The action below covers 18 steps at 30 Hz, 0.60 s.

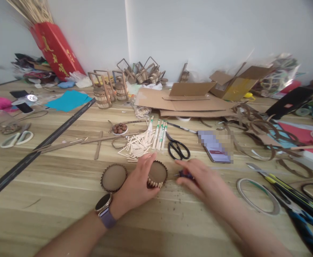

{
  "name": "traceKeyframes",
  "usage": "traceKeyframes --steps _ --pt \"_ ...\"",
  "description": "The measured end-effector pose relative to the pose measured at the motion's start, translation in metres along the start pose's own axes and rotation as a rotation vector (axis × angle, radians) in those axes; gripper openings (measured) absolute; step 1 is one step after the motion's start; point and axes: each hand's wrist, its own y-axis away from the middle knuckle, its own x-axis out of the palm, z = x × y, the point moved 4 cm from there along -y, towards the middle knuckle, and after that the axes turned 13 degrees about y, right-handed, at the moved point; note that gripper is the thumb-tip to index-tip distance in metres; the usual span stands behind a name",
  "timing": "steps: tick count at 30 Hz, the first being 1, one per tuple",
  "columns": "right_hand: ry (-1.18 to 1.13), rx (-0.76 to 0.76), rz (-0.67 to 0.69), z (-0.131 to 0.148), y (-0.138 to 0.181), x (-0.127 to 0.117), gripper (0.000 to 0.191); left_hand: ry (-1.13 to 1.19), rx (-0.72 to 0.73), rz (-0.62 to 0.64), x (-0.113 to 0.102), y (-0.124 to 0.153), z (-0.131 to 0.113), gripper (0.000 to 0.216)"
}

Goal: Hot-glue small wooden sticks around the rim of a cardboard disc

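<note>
My left hand (139,184), with a watch on its wrist, cups the left side of a small round cardboard basket (158,174) whose rim is lined with short wooden sticks. My right hand (199,178) lies just right of the basket, fingers pinched round a small dark blue object (184,175) that I cannot name. A flat round cardboard disc (114,177) with a scalloped edge lies left of the basket. Behind them is a heap of cut wooden sticks (137,144) and whole chopsticks (160,134).
Black scissors (178,148) and a phone (215,146) lie behind my right hand. A long black ruler (39,148) runs diagonally at left. Tape rings (258,196) and tools (292,196) are at right. Flat cardboard (188,101) and finished stick baskets (103,92) stand by the wall.
</note>
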Motion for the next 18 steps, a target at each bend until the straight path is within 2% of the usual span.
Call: traceKeyframes --steps 2,4,7,10,15,18 --pt "-0.002 0.12 0.034 -0.019 0.008 -0.015 0.028 0.0 0.009 0.006 -0.001 0.001 -0.002 0.1" --pt "0.04 0.264 0.149 -0.039 0.02 -0.022 0.036 -0.006 -0.002 -0.006 -0.002 0.002 -0.003 0.106" --pt "0.083 0.45 0.357 -0.062 0.042 -0.018 0.032 -0.029 -0.042 -0.033 0.0 0.002 -0.002 0.111" --pt "0.027 0.498 0.492 -0.068 0.053 -0.008 0.024 -0.038 -0.059 -0.041 0.003 0.002 -0.002 0.113" --pt "-0.048 0.499 0.475 -0.067 0.054 0.0 0.018 -0.064 -0.044 -0.048 0.006 0.001 -0.002 0.109" --pt "-0.09 0.5 0.446 -0.072 0.057 0.004 0.022 -0.067 -0.056 -0.054 0.006 0.001 -0.001 0.107"
